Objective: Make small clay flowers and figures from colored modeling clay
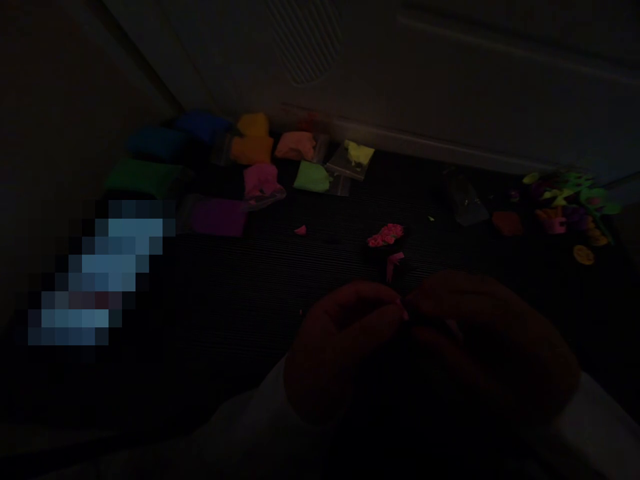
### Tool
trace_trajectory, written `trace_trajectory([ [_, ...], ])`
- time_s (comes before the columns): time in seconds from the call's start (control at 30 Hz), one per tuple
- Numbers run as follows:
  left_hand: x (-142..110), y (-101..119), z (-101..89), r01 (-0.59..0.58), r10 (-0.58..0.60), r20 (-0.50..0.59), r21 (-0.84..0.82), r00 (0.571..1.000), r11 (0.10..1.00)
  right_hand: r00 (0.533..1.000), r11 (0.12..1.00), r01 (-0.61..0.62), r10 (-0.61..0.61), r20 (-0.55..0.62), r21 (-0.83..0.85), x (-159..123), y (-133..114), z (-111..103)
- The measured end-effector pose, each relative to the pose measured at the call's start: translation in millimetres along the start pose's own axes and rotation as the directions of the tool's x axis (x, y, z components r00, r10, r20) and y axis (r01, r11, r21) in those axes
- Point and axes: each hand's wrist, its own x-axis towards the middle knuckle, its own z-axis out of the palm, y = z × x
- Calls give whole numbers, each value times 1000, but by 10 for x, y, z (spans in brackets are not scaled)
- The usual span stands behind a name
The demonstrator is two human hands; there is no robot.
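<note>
The view is very dark. My left hand (350, 340) is closed in a pinch on a small pink piece of modelling clay (403, 309). Close against its fingertips is my right hand (490, 333), its fingers also pinched together; what they hold is lost in the dark. A pale sliver (454, 327) shows under the right fingers, too dim to name. Just beyond the hands lie a pink strip with split ends (394, 265) and a small dark-based piece topped with bumpy pink clay (386, 235).
Bags of coloured clay, among them purple (220, 217), green (145, 177) and orange (251, 150), line the back left. A blurred bright screen (113, 267) is at left. Small colourful clay shapes (575, 207) cluster at right, near a clear bag (467, 200). A pink scrap (301, 230) lies mid-table.
</note>
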Motion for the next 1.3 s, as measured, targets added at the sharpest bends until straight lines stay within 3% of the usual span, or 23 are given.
trace_trajectory([
  [0.2,8,-8,-10,34,-33,58,-2,998,999,999,999,-45,45,8,-10,5,6,-14],
  [1.0,29,-2,-15,90,-87,72,-34,994,995,998,999,-50,49,41,7,7,5,-17],
  [1.3,46,-6,-47,118,-111,133,-47,985,992,997,997,-39,35,64,64,4,26,-27],
])
